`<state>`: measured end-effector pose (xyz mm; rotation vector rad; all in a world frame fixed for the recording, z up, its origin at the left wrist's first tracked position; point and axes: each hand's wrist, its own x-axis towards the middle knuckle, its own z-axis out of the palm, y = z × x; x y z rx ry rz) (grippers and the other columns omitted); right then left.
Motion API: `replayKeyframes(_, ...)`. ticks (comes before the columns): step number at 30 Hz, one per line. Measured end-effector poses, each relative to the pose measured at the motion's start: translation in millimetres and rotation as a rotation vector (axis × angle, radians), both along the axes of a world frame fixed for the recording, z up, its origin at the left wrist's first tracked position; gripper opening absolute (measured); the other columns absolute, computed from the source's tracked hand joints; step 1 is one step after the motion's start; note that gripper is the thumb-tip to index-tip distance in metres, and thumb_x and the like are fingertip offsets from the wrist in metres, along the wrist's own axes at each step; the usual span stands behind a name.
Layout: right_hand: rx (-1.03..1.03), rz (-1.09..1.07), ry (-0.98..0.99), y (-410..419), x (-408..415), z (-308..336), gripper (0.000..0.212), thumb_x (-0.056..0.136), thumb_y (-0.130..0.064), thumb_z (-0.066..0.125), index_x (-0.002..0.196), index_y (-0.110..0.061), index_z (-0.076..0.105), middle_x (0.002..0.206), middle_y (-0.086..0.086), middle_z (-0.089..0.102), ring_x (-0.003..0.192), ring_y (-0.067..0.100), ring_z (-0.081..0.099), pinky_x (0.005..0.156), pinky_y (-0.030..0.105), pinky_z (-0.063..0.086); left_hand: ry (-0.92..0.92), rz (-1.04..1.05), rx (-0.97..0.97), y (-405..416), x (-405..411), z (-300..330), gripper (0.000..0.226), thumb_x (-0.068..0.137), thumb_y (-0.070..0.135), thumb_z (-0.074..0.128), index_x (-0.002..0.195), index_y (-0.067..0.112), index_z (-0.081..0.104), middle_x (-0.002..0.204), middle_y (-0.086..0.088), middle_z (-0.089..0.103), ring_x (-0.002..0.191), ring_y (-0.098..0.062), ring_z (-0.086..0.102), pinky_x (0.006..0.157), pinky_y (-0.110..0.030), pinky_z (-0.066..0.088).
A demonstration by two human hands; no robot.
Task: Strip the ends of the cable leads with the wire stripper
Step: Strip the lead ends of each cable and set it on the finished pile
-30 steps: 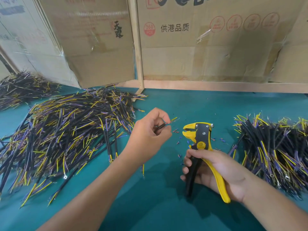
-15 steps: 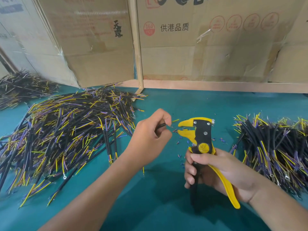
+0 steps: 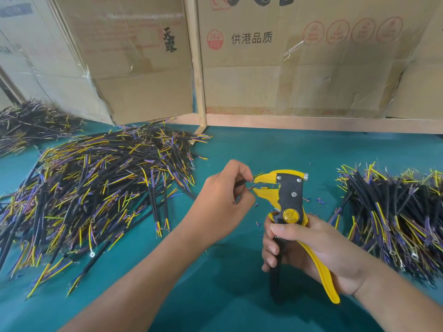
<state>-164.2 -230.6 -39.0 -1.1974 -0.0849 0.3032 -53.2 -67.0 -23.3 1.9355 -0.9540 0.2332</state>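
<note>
My left hand pinches a short black cable with thin coloured leads at its tip. Those leads reach into the open yellow jaws of the wire stripper. My right hand grips the stripper's black and yellow handles and holds the tool upright, jaws pointing left. Most of the cable is hidden inside my left fist.
A big heap of black cables with yellow and purple leads lies at the left, a second heap at the right, a third far left. Small insulation scraps dot the teal table. Cardboard boxes wall the back.
The stripper has moved left and up toward my left hand, and the cable's lead tips now sit between its jaws.
</note>
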Motion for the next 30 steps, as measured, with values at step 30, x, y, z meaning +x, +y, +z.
replayKeyframes(30,0.017,-0.200,0.086,16,2,0,0.045,0.080,-0.044,0.076,0.068,-0.010,0.049,0.059,0.008,0.029,0.046,0.022,0.032,0.049,0.037,0.041,0.056,-0.016,-0.019,-4,-2,-4,0.017,0.081,0.017,0.054,0.088,0.029,0.043,0.061,0.003,0.047,0.053,-0.011,0.035,0.051,-0.022,0.034)
